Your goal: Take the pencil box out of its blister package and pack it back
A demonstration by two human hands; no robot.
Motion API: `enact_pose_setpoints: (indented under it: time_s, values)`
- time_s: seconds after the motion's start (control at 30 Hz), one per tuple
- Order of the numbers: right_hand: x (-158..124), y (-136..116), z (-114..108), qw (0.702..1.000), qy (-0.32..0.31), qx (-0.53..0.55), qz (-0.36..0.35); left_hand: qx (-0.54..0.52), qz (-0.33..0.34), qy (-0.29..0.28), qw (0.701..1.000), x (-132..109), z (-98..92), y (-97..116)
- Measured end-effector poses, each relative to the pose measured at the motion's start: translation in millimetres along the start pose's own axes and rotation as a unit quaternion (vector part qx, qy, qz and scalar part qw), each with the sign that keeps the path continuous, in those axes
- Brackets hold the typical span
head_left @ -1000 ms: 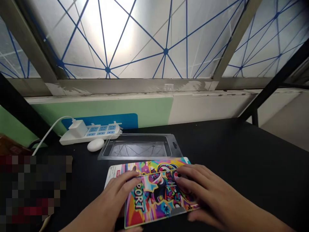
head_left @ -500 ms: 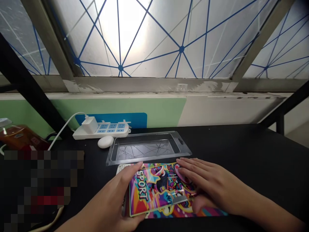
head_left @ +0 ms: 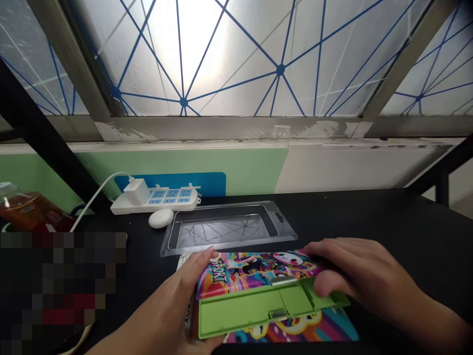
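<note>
My left hand (head_left: 162, 308) grips the near left side of a flat printed case (head_left: 254, 270), its fingers at the top edge. The case's cover is swung open, showing a bright green inner side (head_left: 254, 308) with a small clasp. My right hand (head_left: 354, 268) holds the case's far right end, its fingers over the printed top and its thumb against the green part. Under the case lies a colourful printed card (head_left: 295, 331), mostly hidden. A clear plastic blister tray (head_left: 221, 232) lies just beyond the case, not touching either hand.
A white power strip (head_left: 172, 199) with a plugged-in charger (head_left: 136, 191) and a white cable stands by the wall. A white mouse (head_left: 161, 218) sits next to the tray on the black table (head_left: 369, 212). An orange-brown object (head_left: 33, 212) and a pixelated patch (head_left: 62, 276) occupy the left.
The case was shut with its printed cover up and now lies open, showing green. My right hand has moved right to the case's end, and more of the printed card shows below.
</note>
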State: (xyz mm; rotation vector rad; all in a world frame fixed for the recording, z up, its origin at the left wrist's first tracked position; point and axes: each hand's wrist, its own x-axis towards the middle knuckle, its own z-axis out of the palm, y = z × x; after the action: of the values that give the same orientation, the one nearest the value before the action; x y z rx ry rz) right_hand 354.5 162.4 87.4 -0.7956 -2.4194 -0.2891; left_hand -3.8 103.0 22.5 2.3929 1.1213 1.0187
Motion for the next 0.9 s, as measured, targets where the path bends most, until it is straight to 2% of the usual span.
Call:
enact_pose_setpoints:
  time_s: [0.07, 0.13, 0.33, 0.43, 0.53, 0.63, 0.77, 0.83, 0.9]
  values:
    - [-4, 9, -2, 0.998, 0.039, -0.042, 0.013, 0.004, 0.0, -0.008, 1.0, 1, -2.6, -1]
    - [-8, 16, -1, 0.997, 0.051, -0.065, 0.012, 0.014, -0.025, -0.026, 0.999, 0, -6.6, -1]
    - [-24, 17, 19, 0.999, 0.015, -0.04, 0.001, 0.027, -0.076, -0.035, 0.996, -3, -16.6, 3]
    - [-26, 16, 24, 1.0, -0.003, -0.012, 0.006, 0.049, -0.065, -0.02, 0.996, 0, -17.3, 6]
    - [-24, 15, 22, 0.998, -0.056, 0.015, 0.0, 0.069, -0.042, 0.017, 0.997, 2, -15.3, 7]
    - [-22, 13, 22, 0.997, -0.074, -0.023, 0.017, 0.095, -0.014, 0.036, 0.995, 2, -15.2, 8]
    - [-25, 14, 23, 0.996, -0.072, -0.011, 0.048, 0.081, -0.002, 0.02, 0.996, -1, -21.5, 12]
    - [-25, 15, 18, 0.994, -0.092, 0.027, 0.06, 0.06, -0.015, -0.004, 0.998, -1, -23.1, 11]
    - [-24, 16, 10, 0.988, -0.113, 0.061, 0.081, 0.031, 0.002, -0.032, 0.999, 0, -20.5, 8]
